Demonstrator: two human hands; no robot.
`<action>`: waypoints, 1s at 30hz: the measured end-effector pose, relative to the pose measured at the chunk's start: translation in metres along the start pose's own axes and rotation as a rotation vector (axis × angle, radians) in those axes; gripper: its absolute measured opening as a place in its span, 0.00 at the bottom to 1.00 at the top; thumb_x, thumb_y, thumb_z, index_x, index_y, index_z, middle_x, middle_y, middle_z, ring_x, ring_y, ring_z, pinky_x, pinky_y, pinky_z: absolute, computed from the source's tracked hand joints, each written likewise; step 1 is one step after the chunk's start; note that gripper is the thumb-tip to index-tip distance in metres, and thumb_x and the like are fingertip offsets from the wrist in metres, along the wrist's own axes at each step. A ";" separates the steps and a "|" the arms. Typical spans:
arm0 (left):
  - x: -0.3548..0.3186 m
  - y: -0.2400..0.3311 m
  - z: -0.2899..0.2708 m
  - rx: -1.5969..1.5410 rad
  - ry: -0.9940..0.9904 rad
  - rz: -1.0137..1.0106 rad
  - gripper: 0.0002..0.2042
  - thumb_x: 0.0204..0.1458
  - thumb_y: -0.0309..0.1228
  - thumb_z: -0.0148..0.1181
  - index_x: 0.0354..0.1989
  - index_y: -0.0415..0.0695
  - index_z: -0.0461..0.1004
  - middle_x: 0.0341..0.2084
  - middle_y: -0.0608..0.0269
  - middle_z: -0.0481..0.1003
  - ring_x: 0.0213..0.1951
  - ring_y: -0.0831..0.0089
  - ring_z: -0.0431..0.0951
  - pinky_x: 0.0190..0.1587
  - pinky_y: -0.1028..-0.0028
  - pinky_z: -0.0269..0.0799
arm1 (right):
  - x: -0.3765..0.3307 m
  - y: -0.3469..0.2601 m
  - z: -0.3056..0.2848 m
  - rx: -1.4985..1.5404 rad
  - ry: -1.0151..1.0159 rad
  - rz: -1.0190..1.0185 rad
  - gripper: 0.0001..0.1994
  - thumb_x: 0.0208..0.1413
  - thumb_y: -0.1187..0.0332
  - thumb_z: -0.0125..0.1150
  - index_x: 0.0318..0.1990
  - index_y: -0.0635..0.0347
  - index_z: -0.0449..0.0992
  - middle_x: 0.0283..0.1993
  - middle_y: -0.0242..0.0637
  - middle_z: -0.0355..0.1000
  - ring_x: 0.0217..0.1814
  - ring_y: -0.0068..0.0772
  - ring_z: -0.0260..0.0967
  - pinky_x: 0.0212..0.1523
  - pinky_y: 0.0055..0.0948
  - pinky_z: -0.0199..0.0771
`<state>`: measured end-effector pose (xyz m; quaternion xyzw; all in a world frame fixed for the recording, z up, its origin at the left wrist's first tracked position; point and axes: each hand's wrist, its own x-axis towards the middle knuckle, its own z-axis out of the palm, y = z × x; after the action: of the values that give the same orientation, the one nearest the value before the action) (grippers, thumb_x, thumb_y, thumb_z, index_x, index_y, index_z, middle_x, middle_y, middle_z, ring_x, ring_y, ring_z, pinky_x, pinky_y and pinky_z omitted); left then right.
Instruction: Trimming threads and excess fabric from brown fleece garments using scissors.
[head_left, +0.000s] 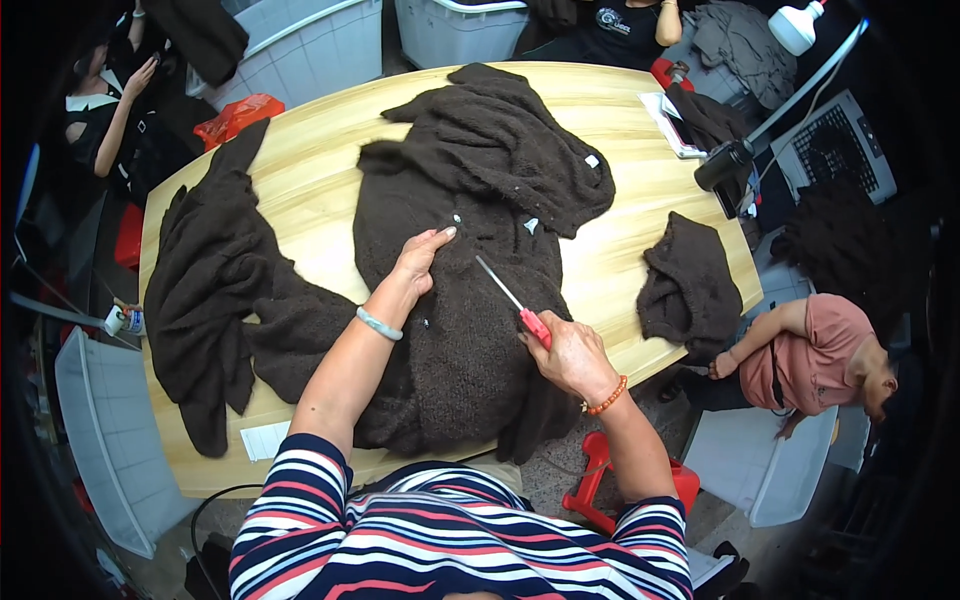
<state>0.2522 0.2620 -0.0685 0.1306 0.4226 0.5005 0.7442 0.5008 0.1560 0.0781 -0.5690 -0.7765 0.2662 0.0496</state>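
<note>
A dark brown knit garment (460,340) lies spread over the middle of the table in front of me, its upper part bunched in folds. My left hand (422,262), a pale bangle on its wrist, grips the cloth; its thumb lies on top and the other fingers are partly hidden. Held in my right hand (575,358) is a pair of red-handled scissors (508,290), the thin blades together and pointing up and left over the knit. Beyond the left thumb there is a small white bit (456,218), and a pale scrap (531,226) lies to its right.
More brown knitwear (215,290) covers the table's left side; a smaller folded piece (690,285) lies at right. A lamp (725,165) stands at the right edge of the wooden table (310,215). Grey bins (310,60) surround it. A person in pink (820,350) is at right; others are beyond.
</note>
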 end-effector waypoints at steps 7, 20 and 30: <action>-0.022 -0.020 0.006 0.267 -0.117 0.125 0.10 0.56 0.27 0.57 0.46 0.40 0.73 0.38 0.66 0.78 0.38 0.77 0.77 0.43 0.77 0.73 | -0.001 0.010 -0.005 -0.073 -0.046 0.030 0.14 0.55 0.58 0.57 0.34 0.61 0.72 0.27 0.54 0.74 0.35 0.58 0.74 0.39 0.51 0.73; -0.075 -0.040 -0.023 0.886 -0.127 0.336 0.14 0.51 0.21 0.52 0.45 0.35 0.76 0.32 0.69 0.76 0.35 0.82 0.72 0.40 0.80 0.67 | -0.057 0.008 0.005 0.042 -0.085 0.023 0.16 0.56 0.54 0.55 0.35 0.60 0.72 0.29 0.52 0.74 0.37 0.56 0.73 0.40 0.49 0.72; -0.097 -0.034 -0.004 0.788 -0.237 0.404 0.10 0.55 0.21 0.52 0.44 0.36 0.76 0.36 0.71 0.77 0.38 0.81 0.74 0.44 0.81 0.67 | -0.086 0.012 0.024 0.060 -0.087 -0.023 0.16 0.56 0.55 0.56 0.37 0.60 0.72 0.28 0.51 0.74 0.36 0.56 0.73 0.39 0.49 0.71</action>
<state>0.2566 0.1627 -0.0440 0.5397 0.4586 0.4182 0.5687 0.5321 0.0721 0.0716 -0.5463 -0.7760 0.3131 0.0360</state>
